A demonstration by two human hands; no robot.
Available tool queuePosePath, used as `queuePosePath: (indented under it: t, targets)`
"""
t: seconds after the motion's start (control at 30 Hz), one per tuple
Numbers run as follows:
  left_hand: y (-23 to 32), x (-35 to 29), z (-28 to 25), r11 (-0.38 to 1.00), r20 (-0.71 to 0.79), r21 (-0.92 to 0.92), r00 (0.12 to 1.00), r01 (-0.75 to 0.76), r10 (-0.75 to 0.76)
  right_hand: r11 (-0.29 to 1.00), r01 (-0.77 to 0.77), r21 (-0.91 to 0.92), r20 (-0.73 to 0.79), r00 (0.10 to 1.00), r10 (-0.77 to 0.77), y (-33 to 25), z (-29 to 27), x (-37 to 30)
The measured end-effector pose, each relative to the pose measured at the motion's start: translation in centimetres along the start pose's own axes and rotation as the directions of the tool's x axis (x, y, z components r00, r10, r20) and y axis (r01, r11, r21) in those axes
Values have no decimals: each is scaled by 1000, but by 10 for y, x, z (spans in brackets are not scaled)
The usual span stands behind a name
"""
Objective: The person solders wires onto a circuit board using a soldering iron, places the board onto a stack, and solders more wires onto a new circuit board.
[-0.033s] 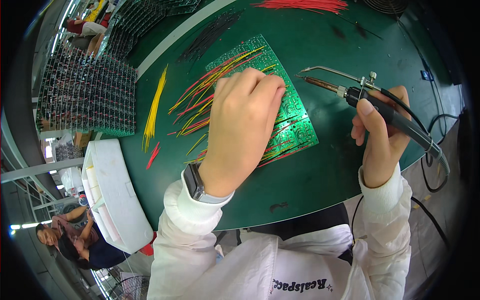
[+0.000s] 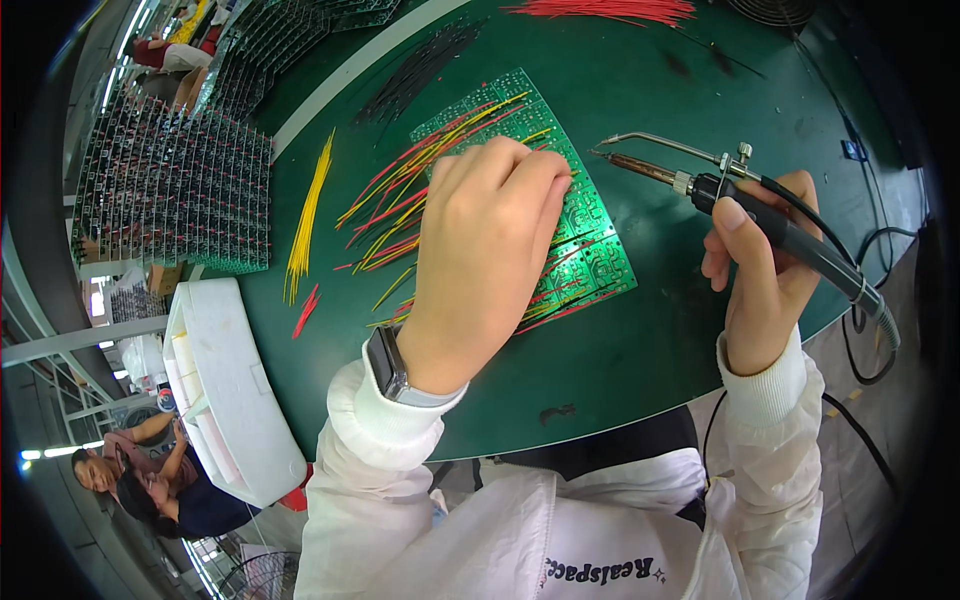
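Note:
A green circuit board panel lies on the table, with several red and yellow wires running across it and off its left side. My left hand, a watch at its wrist, rests over the panel's middle. Its thumb and forefinger are pinched together near the right edge, and the hand covers what is between them. To the right, my right hand grips a soldering iron with a thin metal feed tube clamped alongside. The iron's tip points left, just beyond the panel's right edge and apart from it.
A bundle of yellow wires and short red wires lie left of the panel. Black wires and red wires lie at the back. Stacked circuit boards and a white foam box stand left. Two people sit beyond.

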State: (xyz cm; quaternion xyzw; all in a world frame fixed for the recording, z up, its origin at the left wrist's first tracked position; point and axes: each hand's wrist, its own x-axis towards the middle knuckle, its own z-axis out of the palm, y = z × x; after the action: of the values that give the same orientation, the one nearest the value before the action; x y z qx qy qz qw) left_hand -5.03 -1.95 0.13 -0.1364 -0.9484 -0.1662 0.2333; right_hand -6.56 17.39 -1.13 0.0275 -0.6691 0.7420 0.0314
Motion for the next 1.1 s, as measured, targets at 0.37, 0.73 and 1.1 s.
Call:
queuePosePath:
  t: [0.37,0.73,1.1]
  targets:
    - [-3,-2,2,1000,0,-18,1000,11,-11,1000,-13,-24,31,999,13,-2,4,-3]
    - [-2,-1,2,1000,6,-11,1000,11,-11,1000,-9,-22,65,998,10,0,4,-2]
    - [-2,-1,3,1000,14,14,1000,-7,6,999,13,-33,89,996,-10,1,4,-2]
